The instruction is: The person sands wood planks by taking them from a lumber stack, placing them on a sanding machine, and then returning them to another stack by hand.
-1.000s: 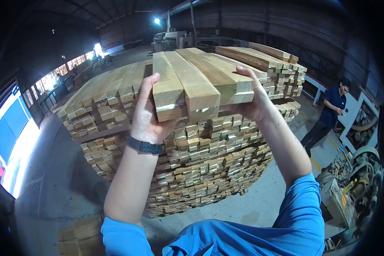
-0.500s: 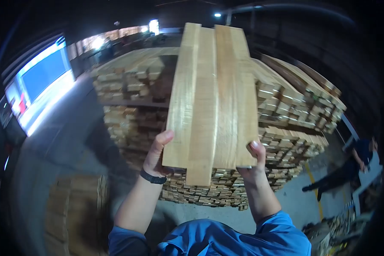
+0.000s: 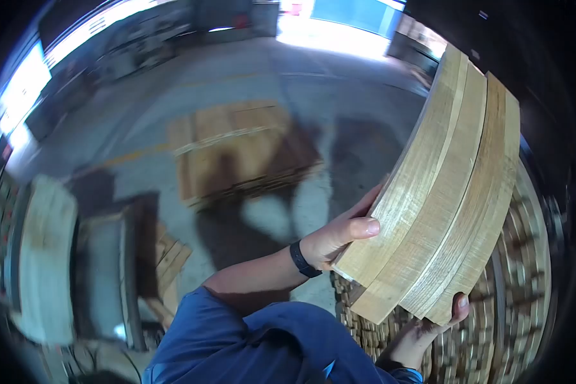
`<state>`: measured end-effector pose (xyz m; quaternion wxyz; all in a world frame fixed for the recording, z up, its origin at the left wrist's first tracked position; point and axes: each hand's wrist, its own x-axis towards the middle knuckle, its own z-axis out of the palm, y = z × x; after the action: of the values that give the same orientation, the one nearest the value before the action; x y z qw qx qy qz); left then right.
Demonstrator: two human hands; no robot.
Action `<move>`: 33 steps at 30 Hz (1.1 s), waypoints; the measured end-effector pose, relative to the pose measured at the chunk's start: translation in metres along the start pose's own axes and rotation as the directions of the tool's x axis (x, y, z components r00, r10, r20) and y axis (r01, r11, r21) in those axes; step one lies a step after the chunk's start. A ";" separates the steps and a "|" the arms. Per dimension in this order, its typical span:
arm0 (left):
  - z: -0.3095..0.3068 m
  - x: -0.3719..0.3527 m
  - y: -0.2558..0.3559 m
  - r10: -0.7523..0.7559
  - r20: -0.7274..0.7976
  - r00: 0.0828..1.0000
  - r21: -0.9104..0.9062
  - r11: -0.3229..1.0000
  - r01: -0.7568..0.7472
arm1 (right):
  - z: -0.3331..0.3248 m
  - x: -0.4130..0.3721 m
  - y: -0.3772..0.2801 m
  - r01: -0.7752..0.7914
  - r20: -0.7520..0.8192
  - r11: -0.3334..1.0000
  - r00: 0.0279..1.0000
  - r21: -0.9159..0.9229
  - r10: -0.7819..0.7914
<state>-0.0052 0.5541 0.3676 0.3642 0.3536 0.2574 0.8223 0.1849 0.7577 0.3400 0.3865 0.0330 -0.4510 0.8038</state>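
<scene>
Several long pale wooden boards [image 3: 438, 192] lie side by side as one bundle, tilted up to the right. One board sticks out past the others at the near end. My left hand [image 3: 342, 238], with a dark band at the wrist, is closed on the bundle's left edge, thumb on top and fingers hidden beneath. At the near right corner my right hand [image 3: 438, 326] grips the boards from below, its thumb showing at the edge. The bundle is held in the air, clear of the stacked wood below it.
Stacked lumber [image 3: 518, 281] stands at the right, partly behind the boards. A low pile of flat panels [image 3: 237, 147] sits on the floor ahead. To the left is a machine with a grey bed [image 3: 102, 275] beside a pale board stack [image 3: 45, 256]. A bright doorway [image 3: 345, 22] lies beyond.
My view has swung left, away from facing the lumber stacks. The boards have come along in both hands and now tilt to the right. The floor panels and machine have come into view.
</scene>
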 end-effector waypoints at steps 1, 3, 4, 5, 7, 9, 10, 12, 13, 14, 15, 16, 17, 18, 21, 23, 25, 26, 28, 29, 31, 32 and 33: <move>-0.011 -0.028 0.016 0.023 -0.077 0.997 0.013 1.000 -0.022 | 0.020 -0.001 0.019 -0.077 -0.013 0.997 0.997 0.009 0.077; -0.023 -0.075 0.039 0.064 -0.211 0.975 0.043 0.997 -0.056 | 0.053 -0.003 0.051 -0.227 -0.025 0.974 0.974 0.017 0.227; -0.033 -0.100 0.047 0.099 -0.298 0.949 0.043 0.995 -0.091 | 0.067 -0.003 0.068 -0.305 -0.023 0.952 0.952 0.015 0.306; -0.042 -0.126 0.055 0.122 -0.369 0.921 0.038 0.993 -0.116 | 0.104 -0.011 0.082 -0.378 -0.051 0.925 0.925 -0.048 0.376; -0.061 -0.184 0.078 0.165 -0.504 0.848 0.032 0.984 -0.173 | 0.152 -0.024 0.124 -0.512 0.065 0.853 0.852 -0.103 0.519; -0.067 -0.239 0.104 0.223 -0.604 0.765 0.054 0.969 -0.239 | 0.219 -0.055 0.153 -0.629 -0.009 0.766 0.774 -0.130 0.634; -0.072 -0.271 0.113 0.245 -0.663 0.708 0.077 0.962 -0.261 | 0.219 -0.057 0.190 -0.738 0.108 0.671 0.663 -0.069 0.740; -0.086 -0.328 0.124 0.288 -0.757 0.587 0.116 0.943 -0.312 | 0.260 -0.074 0.233 -0.798 0.261 0.588 0.544 -0.132 0.797; -0.089 -0.352 0.127 0.334 -0.773 0.539 0.136 0.917 -0.374 | 0.260 -0.074 0.274 -0.844 0.400 0.515 0.424 -0.150 0.813; -0.090 -0.376 0.132 0.380 -0.784 0.491 0.160 0.888 -0.432 | 0.272 -0.082 0.303 -0.896 0.453 0.417 0.311 -0.154 0.836; -0.093 -0.397 0.134 0.422 -0.791 0.443 0.183 0.855 -0.486 | 0.284 -0.096 0.334 -0.913 0.459 0.370 0.259 -0.170 0.850; -0.097 -0.418 0.132 0.424 -0.836 0.349 0.199 0.826 -0.528 | 0.294 -0.109 0.364 -0.927 0.462 0.324 0.208 -0.187 0.862; -0.103 -0.440 0.130 0.423 -0.852 0.310 0.188 0.797 -0.574 | 0.313 -0.122 0.380 -0.939 0.461 0.278 0.159 -0.203 0.873; -0.108 -0.461 0.128 0.420 -0.865 0.273 0.178 0.767 -0.616 | 0.332 -0.133 0.395 -0.963 0.485 0.170 0.049 -0.208 0.873; -0.103 -0.503 0.121 0.434 -0.901 0.002 0.328 0.685 -0.650 | 0.380 -0.173 0.440 -0.908 0.609 0.085 -0.204 -0.411 0.767; -0.105 -0.530 0.106 0.371 -0.919 -0.131 0.359 0.655 -0.665 | 0.400 -0.203 0.475 -0.842 0.583 0.047 -0.331 -0.537 0.742; -0.113 -0.557 0.085 0.318 -0.917 -0.241 0.392 0.608 -0.691 | 0.417 -0.234 0.507 -0.764 0.555 0.004 -0.465 -0.646 0.690; -0.118 -0.568 0.072 0.288 -0.912 -0.290 0.408 0.584 -0.702 | 0.425 -0.250 0.522 -0.721 0.541 -0.019 -0.536 -0.692 0.648; -0.134 -0.588 0.042 0.293 -0.860 -0.417 0.510 0.513 -0.691 | 0.424 -0.283 0.555 -0.634 0.432 -0.125 -0.644 -0.763 0.632; -0.137 -0.589 0.033 0.291 -0.829 -0.478 0.559 0.472 -0.681 | 0.426 -0.295 0.560 -0.581 0.330 -0.212 -0.683 -0.786 0.651; -0.141 -0.591 0.021 0.312 -0.737 -0.600 0.669 0.459 -0.584 | 0.431 -0.307 0.563 -0.532 0.350 -0.161 -0.726 -0.831 0.592; -0.141 -0.589 0.015 0.302 -0.702 -0.645 0.704 0.434 -0.562 | 0.430 -0.317 0.579 -0.508 0.344 -0.197 -0.774 -0.839 0.531; -0.143 -0.588 0.008 0.287 -0.669 -0.685 0.732 0.412 -0.542 | 0.426 -0.330 0.597 -0.480 0.334 -0.233 -0.816 -0.846 0.472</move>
<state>0.1667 0.0659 0.0534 -0.4611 -0.3694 0.1114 0.7991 -0.0993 0.0668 0.0414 -0.7577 0.0915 -0.3680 0.5311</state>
